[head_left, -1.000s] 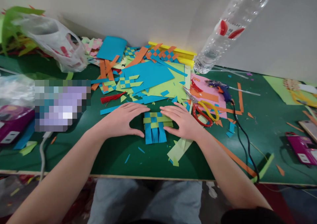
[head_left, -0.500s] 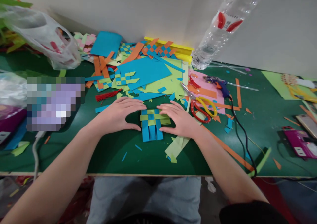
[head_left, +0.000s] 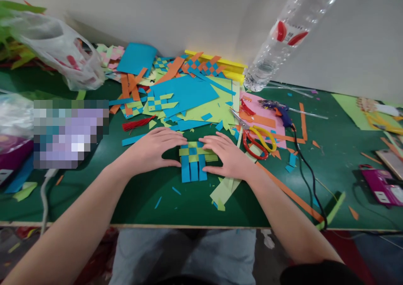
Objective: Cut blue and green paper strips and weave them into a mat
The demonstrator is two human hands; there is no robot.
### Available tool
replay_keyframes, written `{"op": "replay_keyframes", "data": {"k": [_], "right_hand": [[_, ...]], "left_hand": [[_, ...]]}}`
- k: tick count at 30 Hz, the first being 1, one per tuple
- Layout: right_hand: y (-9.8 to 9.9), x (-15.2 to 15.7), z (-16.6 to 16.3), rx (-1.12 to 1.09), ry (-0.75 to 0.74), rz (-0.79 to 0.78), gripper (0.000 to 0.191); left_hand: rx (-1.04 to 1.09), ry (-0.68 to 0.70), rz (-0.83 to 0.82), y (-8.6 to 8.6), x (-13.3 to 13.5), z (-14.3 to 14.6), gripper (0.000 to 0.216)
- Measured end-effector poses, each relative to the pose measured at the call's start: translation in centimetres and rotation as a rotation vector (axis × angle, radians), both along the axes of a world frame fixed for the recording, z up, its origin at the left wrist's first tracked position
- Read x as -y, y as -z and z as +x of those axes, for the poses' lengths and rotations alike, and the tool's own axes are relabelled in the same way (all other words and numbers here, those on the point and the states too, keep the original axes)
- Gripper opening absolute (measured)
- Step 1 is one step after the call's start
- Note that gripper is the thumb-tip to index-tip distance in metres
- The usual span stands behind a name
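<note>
A small woven paper mat (head_left: 193, 154) of blue and light green strips lies flat on the green table. Its blue strip ends (head_left: 194, 171) hang loose toward me, and green ends stick out to the right, partly under my right hand. My left hand (head_left: 154, 148) curves around the left side, fingertips at the upper left corner and thumb by the left edge. Mirroring it, my right hand (head_left: 225, 155) rests fingertips on the upper right corner, thumb at the right edge. Both hands have thumb and fingers apart. Just beyond my right hand are open-bladed scissors (head_left: 260, 140) with red and yellow handles.
Blue sheets (head_left: 185, 92), green paper and cut strips spread behind my hands. A red tassel (head_left: 138, 123) lies left. At right are a glue gun (head_left: 283, 112) with its cord, a water bottle (head_left: 267, 58) and a purple power strip (head_left: 380, 184). A plastic bag (head_left: 69, 58) stands far left.
Both hands keep their places around the woven mat, their fingertips shifting very slightly at its upper corners. The whole view has tilted a little, so things sit slightly lower.
</note>
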State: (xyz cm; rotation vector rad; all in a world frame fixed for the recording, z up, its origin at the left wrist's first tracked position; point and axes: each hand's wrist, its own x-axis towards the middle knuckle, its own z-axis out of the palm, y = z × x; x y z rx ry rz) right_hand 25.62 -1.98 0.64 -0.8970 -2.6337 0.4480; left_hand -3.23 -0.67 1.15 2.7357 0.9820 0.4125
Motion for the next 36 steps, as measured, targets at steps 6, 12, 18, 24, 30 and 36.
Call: {"op": "replay_keyframes", "data": {"k": [6, 12, 18, 24, 30, 36], "right_hand": [[0.1, 0.0, -0.1, 0.009, -0.007, -0.005, 0.049], [0.1, 0.0, -0.1, 0.011, -0.007, -0.025, 0.05], [0.1, 0.0, -0.1, -0.005, -0.006, -0.023, 0.049], [-0.1, 0.0, 0.0, -0.119, -0.007, 0.103, 0.016], [-0.1, -0.2, 0.0, -0.165, -0.033, 0.292, 0.019], [0.0, -0.3, -0.2, -0.126, -0.033, 0.322, 0.021]], "left_hand": [[0.031, 0.016, 0.034, 0.2, -0.1, -0.1, 0.054], [0.03, 0.01, 0.027, 0.4, -0.2, 0.0, 0.05], [0.002, -0.007, 0.03, 0.5, -0.1, -0.1, 0.055], [0.027, -0.058, 0.013, 0.0, 0.0, -0.3, 0.055], [0.012, -0.061, 0.043, -0.1, 0.6, 1.0, 0.042], [-0.018, 0.028, 0.04, 0.7, 1.3, 3.0, 0.049]]}}
